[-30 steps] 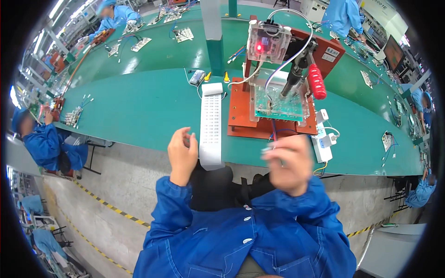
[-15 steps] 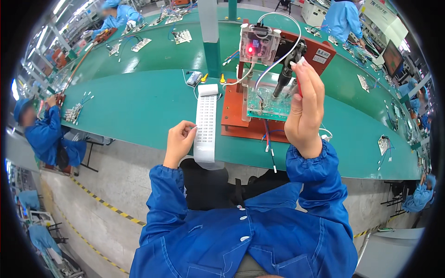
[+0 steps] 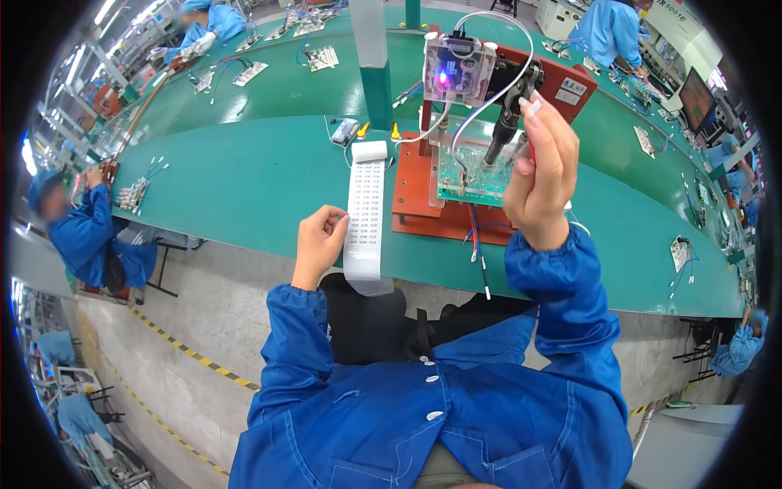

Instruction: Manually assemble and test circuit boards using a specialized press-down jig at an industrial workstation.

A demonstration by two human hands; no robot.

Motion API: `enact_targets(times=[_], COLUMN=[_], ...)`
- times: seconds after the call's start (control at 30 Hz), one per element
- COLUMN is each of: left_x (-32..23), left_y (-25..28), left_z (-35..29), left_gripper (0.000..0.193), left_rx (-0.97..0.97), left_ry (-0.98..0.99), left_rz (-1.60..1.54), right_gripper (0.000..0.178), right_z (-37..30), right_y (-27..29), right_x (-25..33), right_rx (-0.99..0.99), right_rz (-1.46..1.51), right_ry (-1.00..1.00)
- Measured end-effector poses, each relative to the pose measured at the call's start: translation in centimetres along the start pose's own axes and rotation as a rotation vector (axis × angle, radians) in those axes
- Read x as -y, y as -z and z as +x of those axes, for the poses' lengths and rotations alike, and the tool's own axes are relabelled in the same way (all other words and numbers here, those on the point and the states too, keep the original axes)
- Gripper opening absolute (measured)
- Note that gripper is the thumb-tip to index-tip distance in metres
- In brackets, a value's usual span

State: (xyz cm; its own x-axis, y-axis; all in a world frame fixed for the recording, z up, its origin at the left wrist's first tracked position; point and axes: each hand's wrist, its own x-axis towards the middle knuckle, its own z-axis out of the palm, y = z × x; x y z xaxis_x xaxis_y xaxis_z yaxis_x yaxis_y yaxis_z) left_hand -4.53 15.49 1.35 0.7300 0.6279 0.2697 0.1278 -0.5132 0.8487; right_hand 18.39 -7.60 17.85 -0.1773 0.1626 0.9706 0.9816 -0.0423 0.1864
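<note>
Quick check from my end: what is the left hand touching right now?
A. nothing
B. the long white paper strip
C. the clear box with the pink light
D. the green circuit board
B: the left hand pinches the edge of the white paper strip that hangs over the front of the green bench, well left of the circuit board.

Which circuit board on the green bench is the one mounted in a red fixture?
The green circuit board right under the raised right hand. It sits in the red fixture with cables plugged in; the other boards lie loose on the green bench.

Bare green bench (image 3: 244, 179) left of label strip (image 3: 364, 213); fixture (image 3: 456, 171) blocks right.
</note>
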Motion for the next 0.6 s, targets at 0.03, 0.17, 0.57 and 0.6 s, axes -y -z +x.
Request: enact_targets(times=[0.03,0.17,0.57,0.6], left_x=[0.0,0.5,1.0,0.7], left_y=[0.0,0.0,0.1,0.2], left_z=[0.1,-0.1,-0.3,-0.2], left_gripper=[0.01,0.009,0.01,0.01], left_rx=[0.006,0.0,-0.091,-0.065], left_ry=[-0.005,-0.008,-0.015,-0.025], left_rz=[0.007,0.001,-0.105,-0.078], right_gripper=[0.03,0.034,0.022,0.022], right_z=[0.0,2.1,5.0,2.5], right_y=[0.0,0.4,2.3,3.6], right_x=[-0.6,-2.6,-5.6,-2.6], right_rx=[-0.033,-0.017,0.092,-0.081], right_rz=[-0.033,-0.098,-0.3,-0.257], right_ry=[0.087,0.34,-0.188,-0.052])
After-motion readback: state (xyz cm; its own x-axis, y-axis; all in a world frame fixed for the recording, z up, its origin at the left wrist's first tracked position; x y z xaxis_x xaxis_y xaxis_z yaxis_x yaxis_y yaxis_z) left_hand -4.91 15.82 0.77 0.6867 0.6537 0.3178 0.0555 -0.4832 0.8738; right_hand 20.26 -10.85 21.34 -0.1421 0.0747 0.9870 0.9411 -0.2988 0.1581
